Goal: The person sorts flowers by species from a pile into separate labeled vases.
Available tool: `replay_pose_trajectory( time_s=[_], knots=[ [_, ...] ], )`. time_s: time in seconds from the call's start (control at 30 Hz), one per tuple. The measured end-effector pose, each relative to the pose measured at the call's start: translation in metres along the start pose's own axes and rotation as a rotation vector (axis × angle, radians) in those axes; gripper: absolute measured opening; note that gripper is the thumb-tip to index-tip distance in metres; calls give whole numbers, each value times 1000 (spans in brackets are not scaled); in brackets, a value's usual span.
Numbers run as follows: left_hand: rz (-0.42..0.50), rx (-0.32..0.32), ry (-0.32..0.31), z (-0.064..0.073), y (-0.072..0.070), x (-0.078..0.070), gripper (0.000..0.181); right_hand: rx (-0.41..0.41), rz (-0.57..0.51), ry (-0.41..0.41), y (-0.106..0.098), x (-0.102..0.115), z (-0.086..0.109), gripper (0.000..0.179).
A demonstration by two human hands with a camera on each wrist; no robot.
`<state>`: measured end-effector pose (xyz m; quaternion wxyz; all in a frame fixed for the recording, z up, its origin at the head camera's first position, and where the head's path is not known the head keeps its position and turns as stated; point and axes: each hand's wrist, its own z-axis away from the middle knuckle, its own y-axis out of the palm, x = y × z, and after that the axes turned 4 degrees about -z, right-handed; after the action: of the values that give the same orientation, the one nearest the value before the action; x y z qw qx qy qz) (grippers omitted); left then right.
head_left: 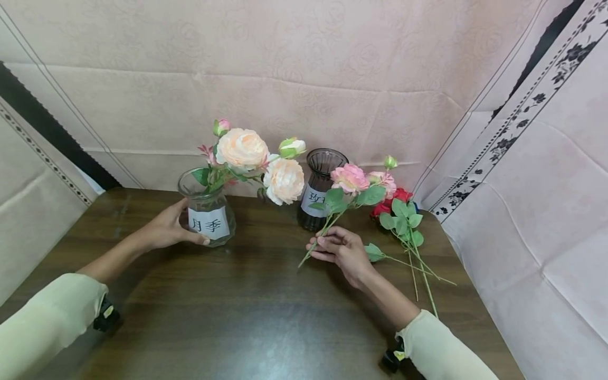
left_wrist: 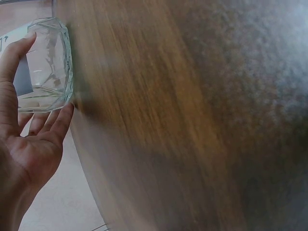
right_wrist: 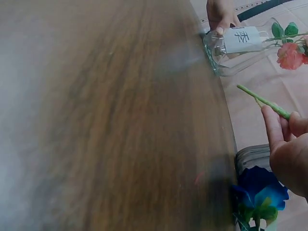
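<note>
My left hand (head_left: pixel 167 227) grips the clear glass vase (head_left: pixel 227 219), thumb on its white label and fingers on the far side, as the left wrist view shows. Cream peonies (head_left: pixel 242 149) with buds stand in that vase, leaning right. My right hand (head_left: pixel 349 253) pinches the green stem of a pink artificial flower (head_left: pixel 350 179), its blooms up and its cut end (right_wrist: pixel 248 90) pointing down left. Just behind this flower stands a dark ribbed glass vase (head_left: pixel 313 184) with a label, partly hidden by the leaves.
Red roses (head_left: pixel 381 208) lie at the right back of the wooden table (head_left: pixel 256 306), stems toward the front. A blue rose (right_wrist: pixel 260 190) shows in the right wrist view. Patterned cloth (head_left: pixel 304 100) hangs along the table's back and sides.
</note>
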<state>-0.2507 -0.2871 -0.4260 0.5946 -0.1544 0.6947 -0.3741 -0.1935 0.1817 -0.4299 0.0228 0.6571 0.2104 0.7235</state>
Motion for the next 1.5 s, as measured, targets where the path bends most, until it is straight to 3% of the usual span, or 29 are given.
replay_pose_trajectory(
  time_s=[0.4,0.73,1.1,1.33,1.5],
  knots=[
    [-6,-1,-5,0,1,0,105,-83,-114,-177,23,3,-19,8],
    [-7,-3,-6,0,1,1,105,-51,-208,-335,58,6,-33,10],
    [-3,-9,-5,0,1,1,104,-89,-252,-364,105,12,-42,7],
    [-5,-11,-3,0,1,0,103,-61,-242,-384,133,16,-49,43],
    [-4,-10,2,0,1,0,102,-33,-312,-386,150,20,-57,49]
  ],
)
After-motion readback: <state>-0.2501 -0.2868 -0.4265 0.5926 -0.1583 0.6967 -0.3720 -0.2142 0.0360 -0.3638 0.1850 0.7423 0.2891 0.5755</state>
